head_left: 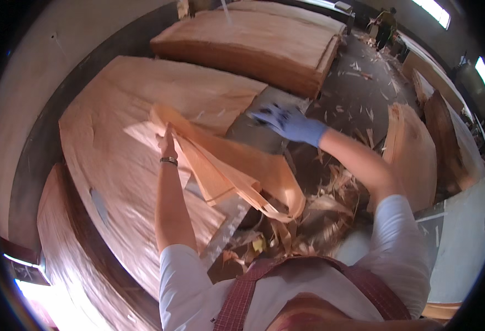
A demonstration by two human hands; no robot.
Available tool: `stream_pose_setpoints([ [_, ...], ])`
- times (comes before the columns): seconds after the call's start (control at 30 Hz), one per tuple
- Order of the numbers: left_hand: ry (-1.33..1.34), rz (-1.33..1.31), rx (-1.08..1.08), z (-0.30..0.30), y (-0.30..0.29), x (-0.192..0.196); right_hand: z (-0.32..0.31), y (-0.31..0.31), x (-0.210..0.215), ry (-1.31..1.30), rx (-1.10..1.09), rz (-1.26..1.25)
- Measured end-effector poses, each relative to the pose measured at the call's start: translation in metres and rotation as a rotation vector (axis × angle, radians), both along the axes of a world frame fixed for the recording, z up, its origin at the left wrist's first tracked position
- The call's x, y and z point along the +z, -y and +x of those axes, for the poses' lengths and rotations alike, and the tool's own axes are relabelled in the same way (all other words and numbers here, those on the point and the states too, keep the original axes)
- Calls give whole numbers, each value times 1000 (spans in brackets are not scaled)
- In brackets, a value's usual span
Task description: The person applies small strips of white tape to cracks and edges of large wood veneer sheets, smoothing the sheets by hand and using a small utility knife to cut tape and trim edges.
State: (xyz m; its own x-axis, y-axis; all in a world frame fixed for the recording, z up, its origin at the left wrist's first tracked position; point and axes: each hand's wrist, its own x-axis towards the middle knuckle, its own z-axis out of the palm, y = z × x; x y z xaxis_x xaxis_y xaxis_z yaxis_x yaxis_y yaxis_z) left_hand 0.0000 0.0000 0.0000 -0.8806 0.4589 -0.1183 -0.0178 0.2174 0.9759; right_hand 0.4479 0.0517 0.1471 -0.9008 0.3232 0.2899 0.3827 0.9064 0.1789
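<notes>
My bare left hand [167, 142], with a band at the wrist, is closed on a bundle of thin orange wood veneer [215, 160]. The bundle is folded over itself and droops past the edge of the work surface toward me. Beneath it lies a wide, wrinkled veneer sheet [121, 110]. My right hand [286, 122], in a blue-grey glove with dark patches, is stretched out to the right of the bundle, apart from it. Its fingers are extended over the grey surface [253, 121], and nothing shows in them.
A thick veneer stack [248, 44] stands at the far side. More veneer sheets [411, 149] lean at the right, and another stack [66, 231] stands at the left. Scraps [331, 204] litter the floor in front of me. A person [386, 26] stands far off at the upper right.
</notes>
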Motion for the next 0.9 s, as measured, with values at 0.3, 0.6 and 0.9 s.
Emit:
stream_pose_setpoints([
  [0.3, -675, 342, -417, 184, -219, 282, 175, -35, -36, -173, -265, -304],
  [0.6, -115, 817, -479, 300, -226, 219, 143, -210, 17, -625, 24, 216],
  [0.9, -475, 689, -316, 273, -171, 285, -111, -296, 214, -1170, 181, -521],
])
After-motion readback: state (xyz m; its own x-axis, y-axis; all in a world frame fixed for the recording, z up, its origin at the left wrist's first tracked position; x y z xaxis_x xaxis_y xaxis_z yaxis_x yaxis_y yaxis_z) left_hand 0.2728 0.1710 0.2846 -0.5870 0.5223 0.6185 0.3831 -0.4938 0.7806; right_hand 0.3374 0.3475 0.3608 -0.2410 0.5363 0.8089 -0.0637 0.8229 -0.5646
